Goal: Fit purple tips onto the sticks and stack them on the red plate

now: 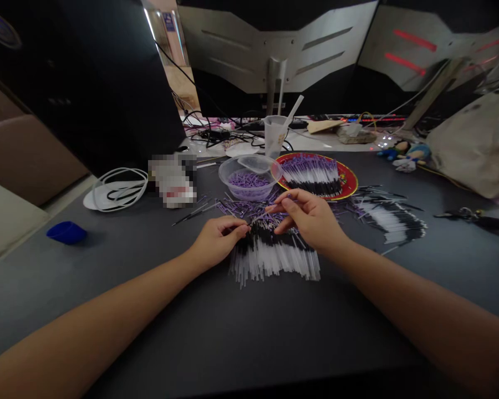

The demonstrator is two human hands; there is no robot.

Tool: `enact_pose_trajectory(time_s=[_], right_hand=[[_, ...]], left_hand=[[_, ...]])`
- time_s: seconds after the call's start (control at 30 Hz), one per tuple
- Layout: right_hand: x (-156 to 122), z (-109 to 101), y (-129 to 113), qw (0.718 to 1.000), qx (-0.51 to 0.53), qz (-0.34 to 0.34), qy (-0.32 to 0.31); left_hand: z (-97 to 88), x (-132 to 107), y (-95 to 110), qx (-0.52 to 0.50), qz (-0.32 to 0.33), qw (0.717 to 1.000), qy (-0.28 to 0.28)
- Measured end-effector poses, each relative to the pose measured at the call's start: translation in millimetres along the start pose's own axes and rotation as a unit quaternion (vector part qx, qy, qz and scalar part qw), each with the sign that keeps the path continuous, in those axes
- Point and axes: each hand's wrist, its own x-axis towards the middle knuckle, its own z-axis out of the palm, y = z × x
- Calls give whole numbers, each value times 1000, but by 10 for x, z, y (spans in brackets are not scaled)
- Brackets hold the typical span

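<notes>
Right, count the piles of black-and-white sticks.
3: a pile on the red plate, a pile nearest the person, a pile furthest right on the dark desk.

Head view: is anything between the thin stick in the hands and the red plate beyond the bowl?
Only low clutter: loose purple-tipped sticks lie flat on the table between the thin stick and the red plate. The clear plastic bowl sits at the plate's left rim, blocking that side only.
</notes>
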Motion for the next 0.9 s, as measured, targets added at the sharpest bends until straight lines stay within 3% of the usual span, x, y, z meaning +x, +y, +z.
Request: enact_pose_trajectory(time_s=[0.1,0.23,0.73,0.9], right_hand=[[-47,35,-42,997,-52,-52,22],[-62,60,-40,997,-54,-57,27],[-33,93,56,1000,28,-5,-5],[1,83,110,999,40,-14,9]], left_hand=[[-4,-28,17,30,74,997,-10],[7,-49,47,56,116,991,-17],[33,-84,45,74,114,991,-20],[41,-44,38,28,78,996,29]])
